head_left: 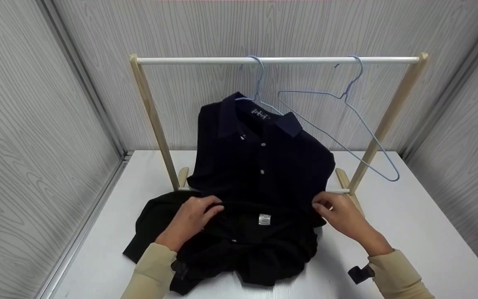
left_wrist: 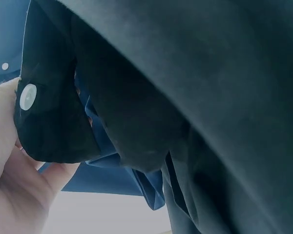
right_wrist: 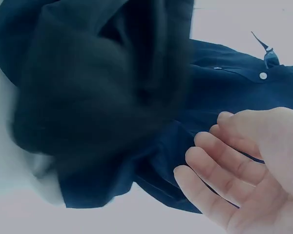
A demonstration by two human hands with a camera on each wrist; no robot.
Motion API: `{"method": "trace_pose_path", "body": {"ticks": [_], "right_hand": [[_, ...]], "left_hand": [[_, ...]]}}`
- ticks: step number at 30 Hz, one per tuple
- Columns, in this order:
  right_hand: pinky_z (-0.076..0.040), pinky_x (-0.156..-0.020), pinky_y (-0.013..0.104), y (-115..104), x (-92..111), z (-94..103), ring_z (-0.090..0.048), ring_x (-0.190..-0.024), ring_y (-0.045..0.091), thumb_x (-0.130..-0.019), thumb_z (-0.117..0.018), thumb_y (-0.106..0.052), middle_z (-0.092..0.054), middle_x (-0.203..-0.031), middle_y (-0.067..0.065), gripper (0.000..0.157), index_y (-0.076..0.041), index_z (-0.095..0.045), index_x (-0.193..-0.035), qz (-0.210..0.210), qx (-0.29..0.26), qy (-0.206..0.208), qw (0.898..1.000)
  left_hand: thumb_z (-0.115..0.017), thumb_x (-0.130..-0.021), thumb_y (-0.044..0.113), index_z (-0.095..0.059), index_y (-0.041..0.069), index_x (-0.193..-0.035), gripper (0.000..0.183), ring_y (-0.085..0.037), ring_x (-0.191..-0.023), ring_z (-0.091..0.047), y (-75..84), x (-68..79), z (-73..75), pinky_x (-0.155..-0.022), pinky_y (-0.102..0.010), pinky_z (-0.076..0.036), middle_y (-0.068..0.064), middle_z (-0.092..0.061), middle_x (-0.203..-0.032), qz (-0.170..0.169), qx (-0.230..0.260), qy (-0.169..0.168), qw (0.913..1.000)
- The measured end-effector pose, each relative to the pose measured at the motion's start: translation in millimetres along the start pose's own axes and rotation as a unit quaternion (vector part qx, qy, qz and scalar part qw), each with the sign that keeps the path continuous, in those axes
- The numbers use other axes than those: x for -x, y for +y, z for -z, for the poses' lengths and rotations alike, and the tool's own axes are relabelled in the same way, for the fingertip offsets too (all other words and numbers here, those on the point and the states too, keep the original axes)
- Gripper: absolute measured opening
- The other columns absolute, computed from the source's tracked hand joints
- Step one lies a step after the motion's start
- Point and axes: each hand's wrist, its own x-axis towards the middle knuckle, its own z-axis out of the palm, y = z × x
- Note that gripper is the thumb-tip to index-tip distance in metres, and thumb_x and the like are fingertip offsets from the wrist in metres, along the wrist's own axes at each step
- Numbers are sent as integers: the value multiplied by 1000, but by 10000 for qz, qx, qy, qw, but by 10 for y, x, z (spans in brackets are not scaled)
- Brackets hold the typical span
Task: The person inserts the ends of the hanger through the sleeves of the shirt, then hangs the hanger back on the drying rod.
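Navy shirt hangs by its hanger from the rail, collar held up; black shirt heaped on the table in front; left hand pinches black collar, seemingly to keep it spread; right hand loose-fingered beside navy edge, gripping nothing

This looks like a small enclosed work booth; the pictures do not settle whether it stands in a lab, shop or home. Panels printed with wood grain form the left wall, far wall and right wall, with metal strips at the corners. A white table bears a clothes rack and a black shirt.
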Motion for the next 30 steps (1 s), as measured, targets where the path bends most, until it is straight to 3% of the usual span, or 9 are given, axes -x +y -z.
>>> {"method": "trace_pose_path", "body": {"ticks": [8, 15, 18, 24, 30], "right_hand": [[-48, -58, 18, -220, -48, 345, -56, -68, 2, -82, -60, -2, -64, -79, -3, 11, -10, -65, -88, 460, 223, 600, 9969], [-42, -59, 8, -337, -154, 701, -56, -67, 4, -82, -57, 3, -63, -79, 0, 14, -6, -65, -88, 1144, 778, 1560, 9780], [-41, -60, 10, -375, -211, 850, -56, -70, 5, -82, -54, 2, -63, -81, 0, 16, -7, -65, -90, 1056, 1128, 1934, 9689], [-37, -66, 30, -376, -345, 1082, -52, -79, 20, -83, -52, 0, -57, -84, 9, 16, -4, -64, -93, 888, 1721, 2520, 9481], [-33, -68, 42, -272, -451, 1235, -45, -79, 31, -84, -54, -3, -55, -90, 17, 17, 0, -61, -99, 471, 2080, 2702, 9389]], "left_hand": [[-60, -86, 27, -66, 18, -92, 13, 5, -54, -50, 0, 4, -7, -54, -15, -44, 7, -65, -77, -23, -7, 61, 10000], [-57, -88, 27, -66, 20, -93, 12, 5, -55, -50, 32, 17, 4, -55, -15, -44, 9, -65, -79, 119, -111, -81, 9998], [-55, -89, 29, -66, 23, -93, 13, 5, -60, -53, 38, 20, 11, -57, -16, -45, 10, -65, -81, 293, -166, -212, 9992], [-54, -89, 30, -65, 24, -93, 13, 5, -62, -53, 39, 21, 14, -58, -16, -45, 12, -64, -81, 344, -243, -290, 9987], [-54, -89, 31, -65, 24, -92, 13, 4, -61, -53, 31, 30, 9, -57, -16, -45, 11, -64, -80, 315, -251, -272, 9988]]}}
